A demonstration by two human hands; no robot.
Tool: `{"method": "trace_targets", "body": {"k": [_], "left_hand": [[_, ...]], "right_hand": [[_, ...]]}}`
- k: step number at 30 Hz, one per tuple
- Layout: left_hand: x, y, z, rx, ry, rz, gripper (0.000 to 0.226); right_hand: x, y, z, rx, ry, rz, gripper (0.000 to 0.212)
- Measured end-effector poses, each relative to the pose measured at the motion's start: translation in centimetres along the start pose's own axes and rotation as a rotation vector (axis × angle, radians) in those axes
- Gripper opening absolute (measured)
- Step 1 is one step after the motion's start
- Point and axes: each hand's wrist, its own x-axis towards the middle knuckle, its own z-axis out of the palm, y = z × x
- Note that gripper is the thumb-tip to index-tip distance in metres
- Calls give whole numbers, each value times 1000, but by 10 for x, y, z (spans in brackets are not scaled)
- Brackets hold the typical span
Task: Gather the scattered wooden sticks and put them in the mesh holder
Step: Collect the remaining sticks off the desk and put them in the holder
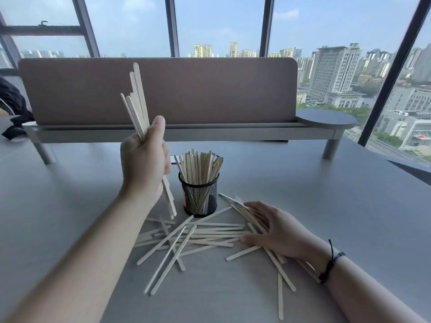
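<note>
A black mesh holder (200,199) stands upright in the middle of the grey table, packed with several wooden sticks. My left hand (143,164) is raised just left of it, shut on a bundle of sticks (137,103) held nearly upright, their lower ends showing below my fist. A loose pile of scattered wooden sticks (198,236) lies flat on the table in front of the holder. My right hand (277,231) rests palm down on the right part of the pile, fingers spread over several sticks; whether it grips any is unclear.
A brown desk divider (186,89) on a raised grey shelf (326,118) runs across the far side of the table (326,206). Large windows rise behind it. A dark bag (14,108) sits at the far left.
</note>
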Motion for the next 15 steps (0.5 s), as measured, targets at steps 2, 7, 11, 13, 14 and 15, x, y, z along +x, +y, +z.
{"method": "trace_targets", "body": {"k": [2,7,11,13,14,15], "left_hand": [[6,12,11,-37,13,12,57],[1,1,27,30,-72,24,56],[-30,-50,24,128,-200,-16,56],[-46,-67,20,165,-237,-25,52],[-53,-73,17,184,-247,-19,53],[-59,-78,16,207,-257,-7,55]], "right_hand": [[0,0,1,-13,15,-5,81],[-1,0,3,-12,24,-8,78],[0,1,4,-20,27,-2,82],[1,3,5,-23,28,-2,82],[0,3,5,-22,28,-2,82],[1,3,5,-22,28,-2,82]]}}
